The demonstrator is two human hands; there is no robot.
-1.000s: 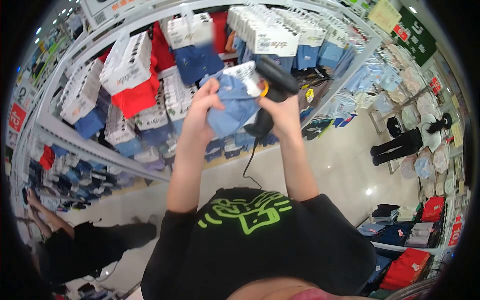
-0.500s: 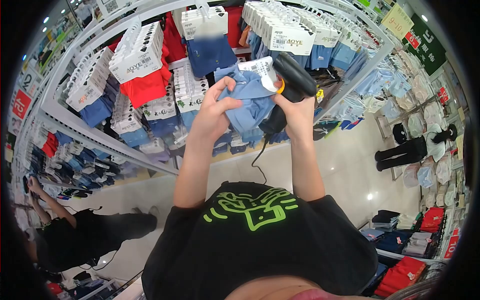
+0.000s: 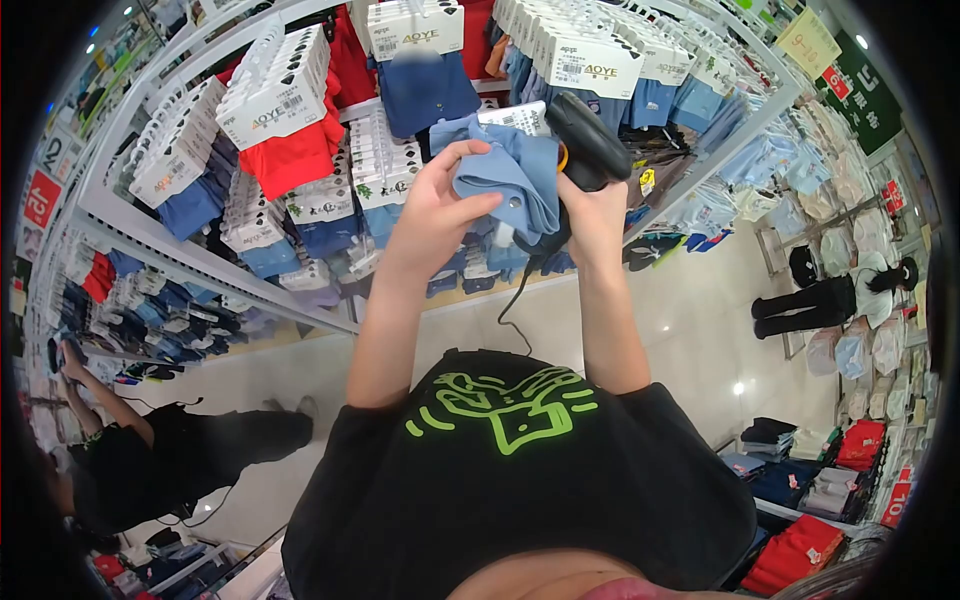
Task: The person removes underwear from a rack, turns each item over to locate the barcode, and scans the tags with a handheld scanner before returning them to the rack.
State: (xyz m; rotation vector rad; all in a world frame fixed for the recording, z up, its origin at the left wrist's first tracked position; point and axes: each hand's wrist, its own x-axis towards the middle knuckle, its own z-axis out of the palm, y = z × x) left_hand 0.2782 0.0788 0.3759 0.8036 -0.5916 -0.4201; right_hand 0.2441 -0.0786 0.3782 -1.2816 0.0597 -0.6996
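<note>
My left hand pinches a light-blue folded garment, its fingers over the top edge and thumb in front. A white printed tag card sticks up behind the cloth. My right hand is wrapped round the grip of a black barcode scanner, with its cable hanging below. The garment touches or overlaps the scanner's grip; a bit of orange shows between them. Whether my right fingers also hold the cloth is hidden.
Racks of hanging packs with white cards stand ahead, framed by a white metal post. Red garments hang left. A person is at the far right. At left, a figure in black looks like a reflection. Folded clothes lie lower right.
The garment has turned and its lower part now swings toward the right hand, covering the white piece near the scanner. The scanner has risen slightly. Both hands keep their hold.
</note>
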